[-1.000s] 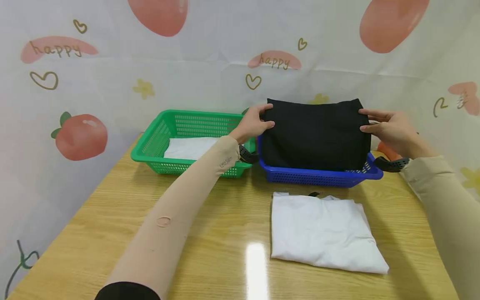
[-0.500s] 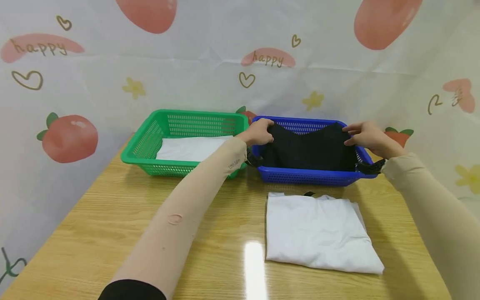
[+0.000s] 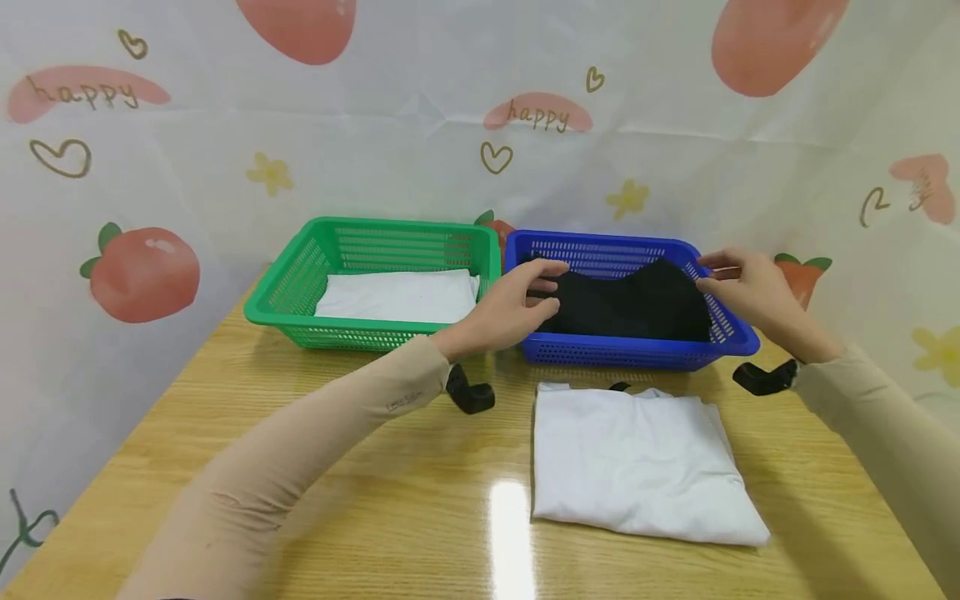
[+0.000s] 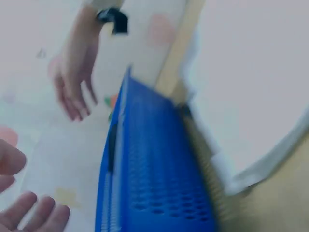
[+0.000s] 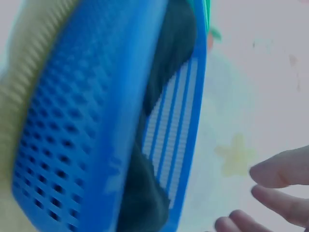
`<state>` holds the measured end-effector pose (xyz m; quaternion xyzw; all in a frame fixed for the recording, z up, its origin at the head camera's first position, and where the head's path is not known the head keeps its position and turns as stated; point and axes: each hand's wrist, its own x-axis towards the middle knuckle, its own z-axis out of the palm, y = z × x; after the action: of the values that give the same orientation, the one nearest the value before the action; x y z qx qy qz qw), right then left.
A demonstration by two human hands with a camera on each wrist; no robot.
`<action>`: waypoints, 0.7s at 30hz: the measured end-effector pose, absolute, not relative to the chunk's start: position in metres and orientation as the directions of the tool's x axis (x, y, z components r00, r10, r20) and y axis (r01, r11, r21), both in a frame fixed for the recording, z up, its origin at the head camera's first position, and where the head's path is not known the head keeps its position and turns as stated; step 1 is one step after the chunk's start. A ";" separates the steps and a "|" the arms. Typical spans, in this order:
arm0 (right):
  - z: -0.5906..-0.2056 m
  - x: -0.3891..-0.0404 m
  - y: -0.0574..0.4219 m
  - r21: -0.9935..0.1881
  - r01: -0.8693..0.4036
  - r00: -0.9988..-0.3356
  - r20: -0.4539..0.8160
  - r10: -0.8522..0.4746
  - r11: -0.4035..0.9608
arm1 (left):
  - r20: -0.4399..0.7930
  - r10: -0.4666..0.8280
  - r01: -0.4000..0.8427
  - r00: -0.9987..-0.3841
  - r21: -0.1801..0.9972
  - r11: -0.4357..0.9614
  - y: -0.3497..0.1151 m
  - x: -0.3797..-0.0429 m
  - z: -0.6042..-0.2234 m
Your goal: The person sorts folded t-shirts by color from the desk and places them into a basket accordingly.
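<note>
Now the black garment (image 3: 633, 302) lies down inside the blue basket (image 3: 637, 354), where a second ago both hands were holding it up above the rim and half a second ago were still lowering it by its top corners. Both hands have let go: the left hand (image 3: 504, 310) hovers over the basket's left edge with fingers loosely spread and holding nothing, and the right hand (image 3: 742, 287) sits over the right edge, fingers relaxed and apart, also holding nothing. Both wrist views are blurred but show bare, parted fingers beside the blue mesh wall, which fits a release. Judging from this, the dark piece has been sorted into its basket and that step looks finished. A folded white shirt (image 3: 645, 462) lies on the wooden table (image 3: 375, 467) just in front of the blue basket, and another white piece (image 3: 397, 297) rests in the green basket (image 3: 360, 333) to the left.
</note>
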<state>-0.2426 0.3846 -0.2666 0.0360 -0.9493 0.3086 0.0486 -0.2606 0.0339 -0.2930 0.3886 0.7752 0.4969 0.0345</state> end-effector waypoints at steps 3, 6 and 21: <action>-0.271 -0.219 0.378 -0.558 -0.182 -0.971 0.234 -0.057 0.810 | 0.377 0.654 0.574 -0.656 0.812 0.107 0.022 -0.239 -0.302; -0.280 -0.195 0.374 -0.545 -0.274 -0.927 0.368 -0.068 0.793 | 0.393 0.677 0.567 -0.622 0.822 0.043 0.010 -0.223 -0.310; -0.337 -0.136 0.387 -0.746 -0.242 -0.964 0.257 -0.068 0.620 | 0.143 0.713 0.372 -0.686 0.912 0.175 -0.023 -0.191 -0.354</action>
<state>-0.1358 0.3871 -0.3374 0.0868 -0.8942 0.4272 0.1022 -0.1913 -0.0234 -0.3543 0.3620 0.7494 0.5306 0.1608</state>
